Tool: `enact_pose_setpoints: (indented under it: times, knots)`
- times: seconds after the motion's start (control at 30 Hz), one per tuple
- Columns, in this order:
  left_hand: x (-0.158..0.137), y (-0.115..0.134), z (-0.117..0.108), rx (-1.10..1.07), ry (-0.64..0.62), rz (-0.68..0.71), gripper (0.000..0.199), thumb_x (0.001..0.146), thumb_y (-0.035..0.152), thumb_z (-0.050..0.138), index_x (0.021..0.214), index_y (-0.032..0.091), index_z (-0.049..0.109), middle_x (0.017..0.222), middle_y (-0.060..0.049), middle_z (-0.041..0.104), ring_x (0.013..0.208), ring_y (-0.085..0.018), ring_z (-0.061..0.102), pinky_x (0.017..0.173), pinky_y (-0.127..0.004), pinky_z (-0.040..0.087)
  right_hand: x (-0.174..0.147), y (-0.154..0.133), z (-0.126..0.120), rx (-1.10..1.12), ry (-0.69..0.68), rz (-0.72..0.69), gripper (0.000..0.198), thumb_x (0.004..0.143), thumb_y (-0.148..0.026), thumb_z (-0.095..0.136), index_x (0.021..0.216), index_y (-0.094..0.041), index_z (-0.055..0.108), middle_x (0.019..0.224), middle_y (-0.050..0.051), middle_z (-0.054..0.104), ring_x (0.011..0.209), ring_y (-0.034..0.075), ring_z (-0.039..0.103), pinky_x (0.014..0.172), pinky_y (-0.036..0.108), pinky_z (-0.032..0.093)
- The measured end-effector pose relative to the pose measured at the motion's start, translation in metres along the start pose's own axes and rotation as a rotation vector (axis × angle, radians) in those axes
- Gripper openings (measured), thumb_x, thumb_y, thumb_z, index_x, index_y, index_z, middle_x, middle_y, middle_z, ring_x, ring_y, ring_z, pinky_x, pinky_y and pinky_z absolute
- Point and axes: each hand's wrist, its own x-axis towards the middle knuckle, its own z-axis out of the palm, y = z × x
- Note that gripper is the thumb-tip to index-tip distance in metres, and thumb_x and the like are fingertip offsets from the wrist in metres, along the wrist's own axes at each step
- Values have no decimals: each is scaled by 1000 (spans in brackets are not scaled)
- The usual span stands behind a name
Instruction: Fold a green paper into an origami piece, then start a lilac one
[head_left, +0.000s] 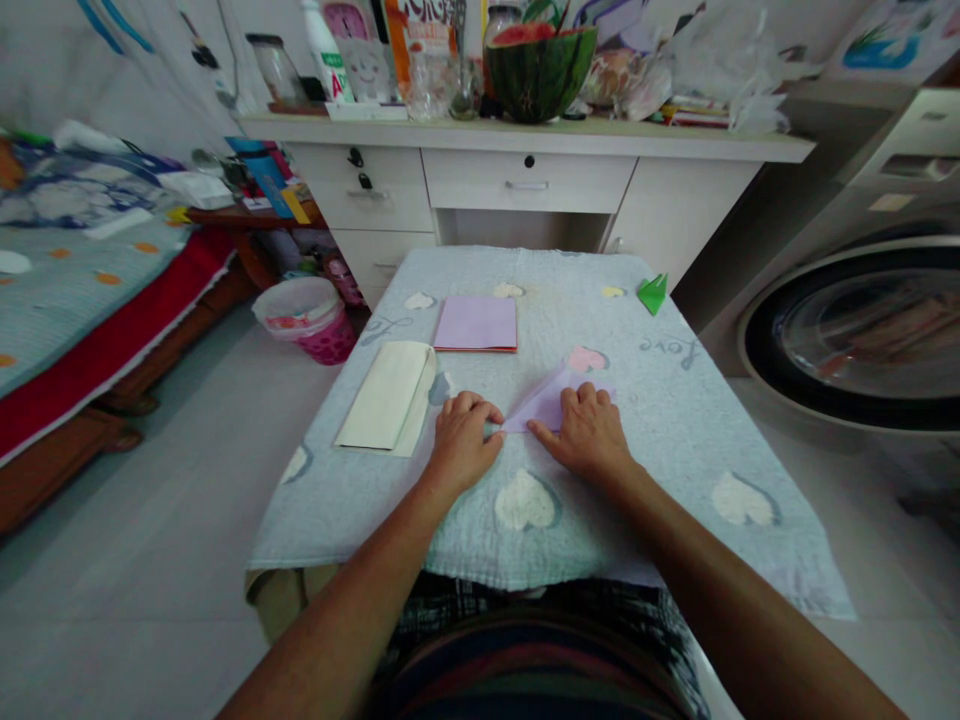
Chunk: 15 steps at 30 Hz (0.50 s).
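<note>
A sheet of purple origami paper [547, 405], folded to a pointed shape, lies on the cloth-covered table [600, 540] in front of me. My left hand [466, 440] pinches its left tip between thumb and forefinger. Over the right part of the sheet, my right hand [589, 432] presses down with curled fingers, its thumb on the near edge; some of the paper is hidden beneath it. Beyond my left hand lies a stack of square purple paper [476, 322] with red showing at its near edge. A folded cream paper [382, 398] rests to the left.
A small green folded paper piece [653, 294] sits at the table's far right corner. Behind stands a white cabinet [480, 180] bearing a cut watermelon [540, 75] and bottles. A washing machine [885, 200] is on the right, a pink bin [311, 320] and bed [97, 290] on the left.
</note>
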Motion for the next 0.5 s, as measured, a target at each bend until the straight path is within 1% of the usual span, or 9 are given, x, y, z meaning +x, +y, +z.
enact_pose_setpoints:
  times: [0.2,0.5]
  knots:
    - [4,-1,0,22,-2,-2,14,74,30,73,86,24,68,100,-3,58,101,-23,50,89,-38,39,0,3,1,6,-1,-1,53,85,-65,44,99,-15,57,101,18,55,93,33,50,76,43,40]
    - [4,-1,1,39,9,0,9,76,32,72,80,24,68,96,-2,58,98,-23,49,86,-37,38,-1,6,0,-8,-7,-67,45,85,-58,50,99,-16,58,100,15,56,94,30,47,79,41,36]
